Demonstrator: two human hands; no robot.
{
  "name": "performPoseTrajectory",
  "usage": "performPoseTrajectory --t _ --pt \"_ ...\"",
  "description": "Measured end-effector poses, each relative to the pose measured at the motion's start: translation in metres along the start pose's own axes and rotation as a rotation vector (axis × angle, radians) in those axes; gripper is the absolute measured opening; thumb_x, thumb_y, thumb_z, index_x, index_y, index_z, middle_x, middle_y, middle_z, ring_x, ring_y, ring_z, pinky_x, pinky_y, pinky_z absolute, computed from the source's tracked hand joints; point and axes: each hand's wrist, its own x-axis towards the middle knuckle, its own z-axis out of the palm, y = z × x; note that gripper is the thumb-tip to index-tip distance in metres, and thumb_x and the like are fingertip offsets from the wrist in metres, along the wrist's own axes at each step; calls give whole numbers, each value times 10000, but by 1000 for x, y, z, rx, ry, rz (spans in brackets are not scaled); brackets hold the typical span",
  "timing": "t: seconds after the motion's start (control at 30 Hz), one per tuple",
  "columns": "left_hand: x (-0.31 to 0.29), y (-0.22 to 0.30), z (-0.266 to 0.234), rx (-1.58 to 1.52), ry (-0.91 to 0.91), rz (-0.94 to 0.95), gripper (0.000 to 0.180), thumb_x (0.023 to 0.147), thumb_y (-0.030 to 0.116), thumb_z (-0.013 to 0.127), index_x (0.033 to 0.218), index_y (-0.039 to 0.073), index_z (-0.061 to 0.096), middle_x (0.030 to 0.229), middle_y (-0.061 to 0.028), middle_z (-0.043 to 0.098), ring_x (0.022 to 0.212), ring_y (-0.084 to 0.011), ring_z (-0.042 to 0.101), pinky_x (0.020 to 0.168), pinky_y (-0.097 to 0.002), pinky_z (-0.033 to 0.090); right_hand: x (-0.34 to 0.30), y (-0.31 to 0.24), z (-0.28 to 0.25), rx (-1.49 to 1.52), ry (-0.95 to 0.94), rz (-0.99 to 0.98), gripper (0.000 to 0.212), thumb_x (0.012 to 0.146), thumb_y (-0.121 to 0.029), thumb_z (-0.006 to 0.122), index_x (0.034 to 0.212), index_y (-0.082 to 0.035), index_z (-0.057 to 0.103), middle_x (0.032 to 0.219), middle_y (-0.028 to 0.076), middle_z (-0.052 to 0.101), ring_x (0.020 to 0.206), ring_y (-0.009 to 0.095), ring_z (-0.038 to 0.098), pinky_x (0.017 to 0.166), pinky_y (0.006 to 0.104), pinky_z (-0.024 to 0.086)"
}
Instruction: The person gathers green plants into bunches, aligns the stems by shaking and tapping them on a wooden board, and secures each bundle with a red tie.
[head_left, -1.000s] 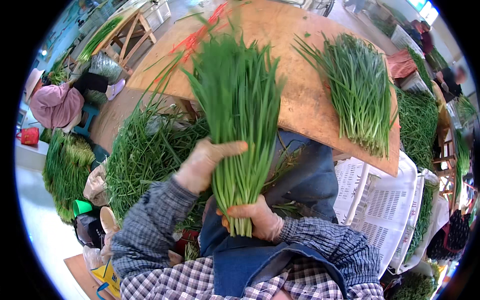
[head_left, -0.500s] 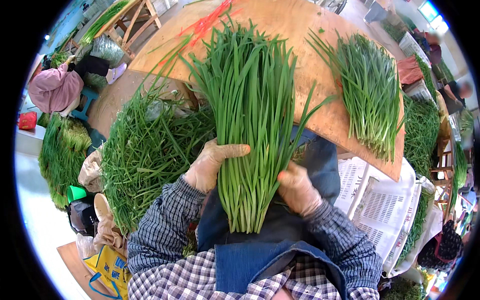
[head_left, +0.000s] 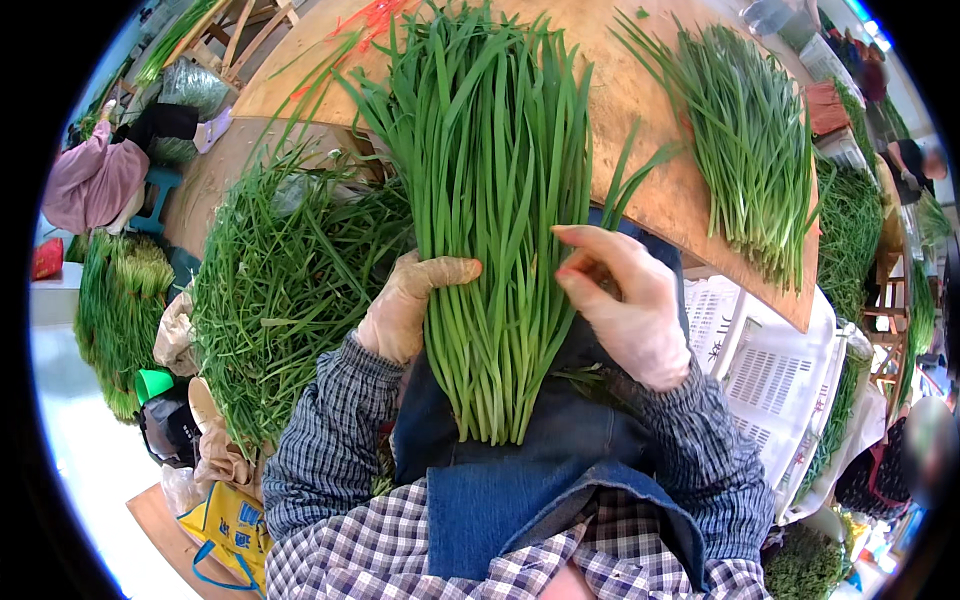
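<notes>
A thick bundle of garlic chives (head_left: 495, 200) lies upright over my lap, its pale cut ends toward me and its green tips reaching over the table. My gloved left hand (head_left: 400, 310) is closed around the bundle's left side, thumb laid across the front. At the bundle's right edge is my gloved right hand (head_left: 635, 310), palm side partly turned up. Its forefinger and thumb stand apart beside the outer leaves, and the other fingers are curled. A few loose leaves (head_left: 635, 180) stick out to the right behind this hand.
On the wooden table (head_left: 620, 60) lies a second chive bundle (head_left: 750, 150), with red ties (head_left: 375, 25) at the far left. A large heap of loose chives (head_left: 290, 310) is at my left. White printed sacking (head_left: 770, 375) lies at my right. Another person (head_left: 95, 185) sits far left.
My right hand has risen from the bundle's lower right side and turned, its forefinger and thumb now spread. The left hand keeps its hold. The view has shifted slightly.
</notes>
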Motion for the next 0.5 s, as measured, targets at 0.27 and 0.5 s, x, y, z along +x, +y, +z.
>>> performPoseTrajectory --t 0.27,0.5 --pt "6 -6 -3 -15 1 7 468 721 128 633 1160 12 519 1019 -93 622 855 -198 623 781 -325 516 14 2 1 -217 -343 54 361 734 -154 605 1088 -91 579 803 111 592 761 282 595 686 375 465" --pt "8 -8 -8 -46 -36 -5 474 733 153 639 1167 12 512 1041 -93 612 883 -199 617 795 -328 514 29 -11 -6 -237 -461 167 472 726 -205 634 1161 -56 524 754 142 613 751 311 611 678 389 472"
